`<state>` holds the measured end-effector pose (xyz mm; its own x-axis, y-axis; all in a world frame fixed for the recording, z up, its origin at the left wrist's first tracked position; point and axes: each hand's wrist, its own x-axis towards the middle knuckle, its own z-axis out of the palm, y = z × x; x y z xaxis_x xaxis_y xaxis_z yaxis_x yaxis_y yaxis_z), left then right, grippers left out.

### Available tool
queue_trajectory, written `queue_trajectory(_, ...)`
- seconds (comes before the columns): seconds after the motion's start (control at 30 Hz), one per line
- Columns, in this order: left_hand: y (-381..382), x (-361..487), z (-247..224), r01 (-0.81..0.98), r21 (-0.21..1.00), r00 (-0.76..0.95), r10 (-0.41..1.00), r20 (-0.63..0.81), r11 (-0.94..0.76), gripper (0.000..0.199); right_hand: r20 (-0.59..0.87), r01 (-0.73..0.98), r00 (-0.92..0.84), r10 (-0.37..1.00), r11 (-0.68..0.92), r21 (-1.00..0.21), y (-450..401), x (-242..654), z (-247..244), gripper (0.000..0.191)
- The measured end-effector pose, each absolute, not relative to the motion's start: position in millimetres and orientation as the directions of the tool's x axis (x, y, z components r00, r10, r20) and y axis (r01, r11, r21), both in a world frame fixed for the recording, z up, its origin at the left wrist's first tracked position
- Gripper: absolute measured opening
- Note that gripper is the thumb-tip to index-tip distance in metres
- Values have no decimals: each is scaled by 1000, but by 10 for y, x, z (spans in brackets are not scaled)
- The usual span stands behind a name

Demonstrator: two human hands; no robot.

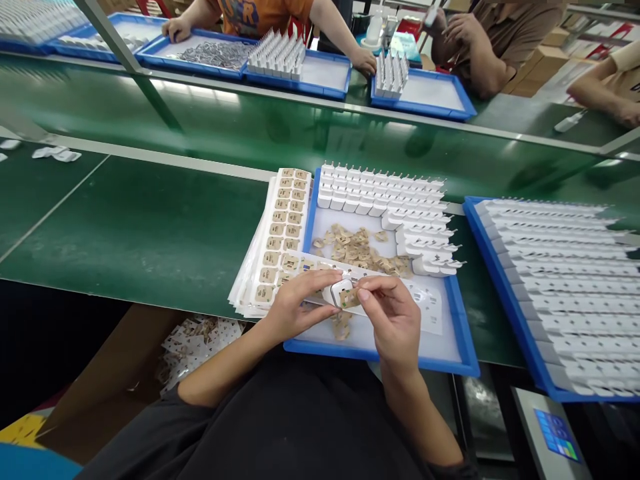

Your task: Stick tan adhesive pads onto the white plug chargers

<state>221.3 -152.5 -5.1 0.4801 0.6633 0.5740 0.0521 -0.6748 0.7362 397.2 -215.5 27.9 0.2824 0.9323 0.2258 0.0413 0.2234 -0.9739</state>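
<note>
Above the blue tray [467,333], my left hand [300,303] holds a small white adapter [340,291] between thumb and fingers. My right hand [395,313] pinches a small tan sticker piece [350,298] at the adapter's face. Beneath the hands, a sticker strip [320,263] lies across the tray. A pile of tan paper scraps [357,247] sits in the tray, with rows of white adapters [375,193] standing behind it, pins up. Left of the tray is a stack of sticker sheets [280,233].
A second blue tray [520,320] full of white adapters stands at the right. Below the table's left edge, a cardboard box [105,380] holds discarded sheets [200,347]. Across the rail, people work at trays; one person's hand [364,61] touches white parts [391,75].
</note>
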Motion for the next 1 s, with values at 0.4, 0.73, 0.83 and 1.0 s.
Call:
queue_trajectory(0.4, -1525, 2197, -49, 40, 747, 488, 666, 564, -663, 53, 226, 66, 264, 938, 216, -974, -2149, 3943, 289, 8)
queue_trajectory(0.73, -1525, 2193, -36, 42, 723, 480, 649, 591, -689, 52, 296, 226, 298, 907, 235, -945, -2146, 3883, 293, 9)
queue_trajectory(0.83, -1525, 2192, -45, 48, 713, 479, 643, 598, -699, 52, 318, 294, 319, 893, 225, -929, -2145, 3854, 285, 11)
queue_trajectory(1.0, -1520, 2189, -51, 48, 699, 471, 634, 614, -713, 53, 367, 374, 322, 873, 239, -896, -2146, 3823, 278, 12)
